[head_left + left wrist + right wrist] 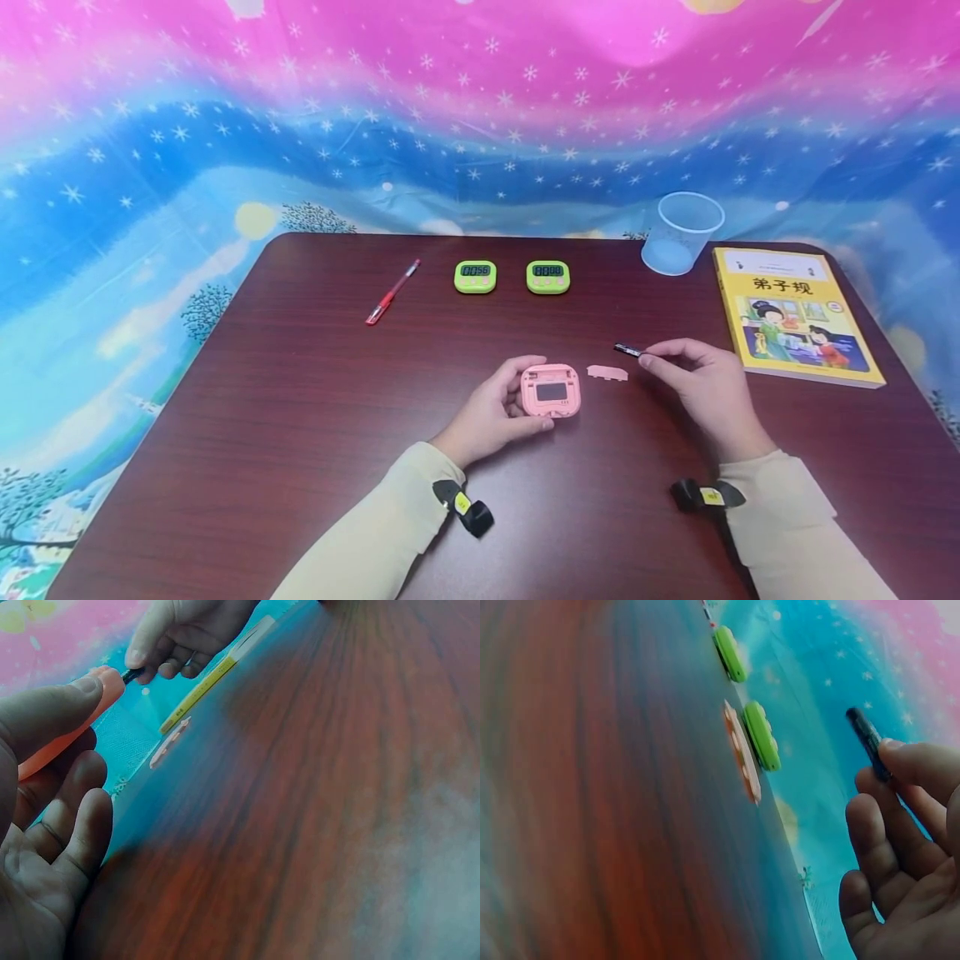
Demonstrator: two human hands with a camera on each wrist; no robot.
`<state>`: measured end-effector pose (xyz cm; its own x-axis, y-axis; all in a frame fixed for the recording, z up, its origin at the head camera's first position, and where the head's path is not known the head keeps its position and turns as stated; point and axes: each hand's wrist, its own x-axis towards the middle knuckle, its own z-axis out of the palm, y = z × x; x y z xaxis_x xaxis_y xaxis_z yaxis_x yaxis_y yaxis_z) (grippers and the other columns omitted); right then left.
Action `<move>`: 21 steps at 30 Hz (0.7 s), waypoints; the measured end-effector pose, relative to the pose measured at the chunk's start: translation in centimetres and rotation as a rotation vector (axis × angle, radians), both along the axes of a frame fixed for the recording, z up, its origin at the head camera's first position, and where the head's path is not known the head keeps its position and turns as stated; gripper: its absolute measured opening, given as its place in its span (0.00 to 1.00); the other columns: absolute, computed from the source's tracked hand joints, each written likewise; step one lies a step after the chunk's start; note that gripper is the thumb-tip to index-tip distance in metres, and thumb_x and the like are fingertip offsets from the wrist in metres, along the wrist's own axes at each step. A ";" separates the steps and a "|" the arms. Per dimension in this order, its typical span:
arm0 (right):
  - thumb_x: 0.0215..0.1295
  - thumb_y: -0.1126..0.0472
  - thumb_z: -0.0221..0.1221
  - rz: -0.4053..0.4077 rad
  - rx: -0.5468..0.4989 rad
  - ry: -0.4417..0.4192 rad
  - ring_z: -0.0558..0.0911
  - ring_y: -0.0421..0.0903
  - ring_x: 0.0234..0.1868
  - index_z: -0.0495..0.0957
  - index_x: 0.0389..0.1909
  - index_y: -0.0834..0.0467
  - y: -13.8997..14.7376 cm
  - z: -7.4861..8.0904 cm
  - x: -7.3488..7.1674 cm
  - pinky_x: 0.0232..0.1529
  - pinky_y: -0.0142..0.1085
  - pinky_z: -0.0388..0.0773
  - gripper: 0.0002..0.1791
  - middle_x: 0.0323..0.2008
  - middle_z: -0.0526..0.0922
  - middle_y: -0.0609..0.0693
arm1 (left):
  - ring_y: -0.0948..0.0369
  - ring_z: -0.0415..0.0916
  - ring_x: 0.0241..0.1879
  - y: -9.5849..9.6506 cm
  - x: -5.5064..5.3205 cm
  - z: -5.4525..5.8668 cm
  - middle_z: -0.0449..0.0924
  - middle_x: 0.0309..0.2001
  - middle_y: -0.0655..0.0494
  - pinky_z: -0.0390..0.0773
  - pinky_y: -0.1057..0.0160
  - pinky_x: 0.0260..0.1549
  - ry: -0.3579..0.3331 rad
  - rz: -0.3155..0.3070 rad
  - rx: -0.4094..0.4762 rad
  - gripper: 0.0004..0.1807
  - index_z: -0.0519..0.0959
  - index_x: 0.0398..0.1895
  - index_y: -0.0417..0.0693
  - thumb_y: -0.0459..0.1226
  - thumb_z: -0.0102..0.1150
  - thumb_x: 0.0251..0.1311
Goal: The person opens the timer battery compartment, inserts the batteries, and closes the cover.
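Observation:
A pink digital timer point(551, 392), its back facing up and the long battery slot uncovered, is gripped at its left side by my left hand point(487, 417). To the right, my right hand point(708, 396) pinches a slim black battery point(627, 350) at one end between thumb and forefinger. In the right wrist view the battery point(867, 742) points away from the fingertips. Between the hands, a pink battery cover point(607, 372) with small tabs lies on the table. The battery and timer are apart in the head view.
Two green timers point(476, 277) stand toward the back of the dark wooden table point(300, 417), with a red pen point(393, 292) to their left. At the back right are a clear plastic cup point(678, 237) and a yellow book point(798, 312). A printed cloth point(450, 108) hangs behind.

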<state>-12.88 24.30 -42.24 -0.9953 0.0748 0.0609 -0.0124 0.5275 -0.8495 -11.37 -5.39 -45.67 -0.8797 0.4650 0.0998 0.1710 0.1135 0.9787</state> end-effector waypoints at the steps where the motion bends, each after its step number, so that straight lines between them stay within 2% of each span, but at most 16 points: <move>1: 0.64 0.47 0.68 0.011 -0.006 0.003 0.77 0.43 0.44 0.87 0.47 0.55 -0.2 0.0 0.1 0.37 0.27 0.75 0.18 0.39 0.87 0.44 | 0.63 0.78 0.31 0.0 0.0 0.0 0.84 0.50 0.48 0.84 0.66 0.33 0.004 -0.004 0.000 0.45 0.63 0.72 0.46 0.28 0.75 0.52; 11: 0.64 0.48 0.68 0.092 -0.014 0.030 0.80 0.42 0.44 0.88 0.45 0.51 -2.4 0.2 1.2 0.40 0.26 0.78 0.14 0.40 0.89 0.46 | 0.64 0.81 0.36 0.1 -0.1 -0.1 0.84 0.50 0.46 0.85 0.64 0.37 -0.015 -0.045 0.027 0.44 0.63 0.72 0.45 0.27 0.73 0.53; 21: 0.64 0.51 0.69 0.175 0.010 0.099 0.82 0.38 0.44 0.89 0.41 0.47 -4.4 0.3 2.0 0.44 0.25 0.79 0.07 0.40 0.87 0.40 | 0.63 0.77 0.28 0.0 0.0 0.0 0.85 0.48 0.51 0.82 0.66 0.30 0.020 -0.070 -0.031 0.42 0.64 0.72 0.49 0.30 0.74 0.54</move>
<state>-10.87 19.87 -41.94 -0.9821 -0.1004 0.1592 -0.1882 0.5183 -0.8342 -11.39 -5.41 -45.70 -0.8430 0.5282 0.1014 0.1990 0.1311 0.9712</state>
